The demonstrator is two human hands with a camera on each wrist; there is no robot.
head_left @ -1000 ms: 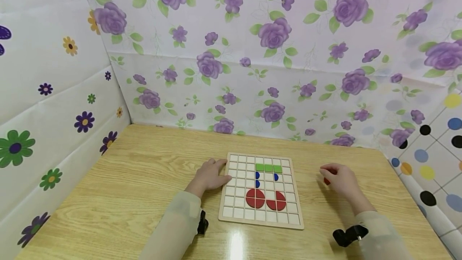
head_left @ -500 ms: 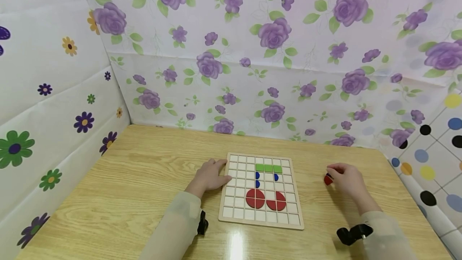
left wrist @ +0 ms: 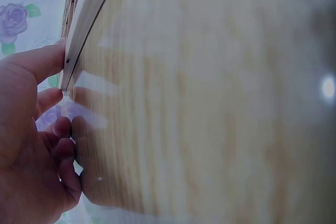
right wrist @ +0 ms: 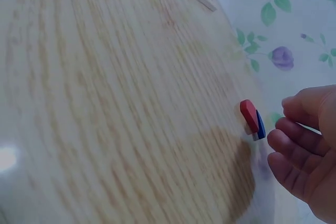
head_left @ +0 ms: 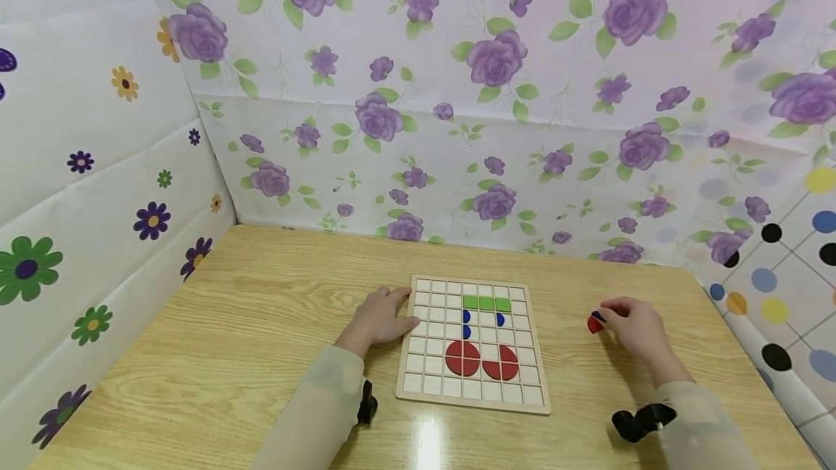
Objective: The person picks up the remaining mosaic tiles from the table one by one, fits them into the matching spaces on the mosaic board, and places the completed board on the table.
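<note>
My left hand (head_left: 376, 316) lies at the left edge of a wooden grid board (head_left: 424, 401), thumb and forefinger touching its rim. In the left wrist view the thumb (left wrist: 50, 59) is straight against the board's side, while the lower fingers bend loosely on the tabletop. Over to the right, my right hand (head_left: 635, 325) hovers close beside a red piece (head_left: 593, 325) and a blue piece (head_left: 598, 316). The right wrist view shows the red piece (right wrist: 250, 116) and blue piece (right wrist: 260, 126) on the table together, apart from the loosely bent fingers (right wrist: 296, 132).
Set in the board are green squares (head_left: 486, 303), blue half-discs (head_left: 466, 316) and red quarter-discs (head_left: 463, 358). Behind the wooden table (head_left: 274, 296) hangs a floral cloth (head_left: 418, 129); another patterned cloth (head_left: 98, 238) is on the left. Dotted cloth (head_left: 777, 310) borders the right.
My right hand has moved slightly right, off the red piece, which now shows with the blue one beside the fingertips. The left hand and board have stayed in place.
</note>
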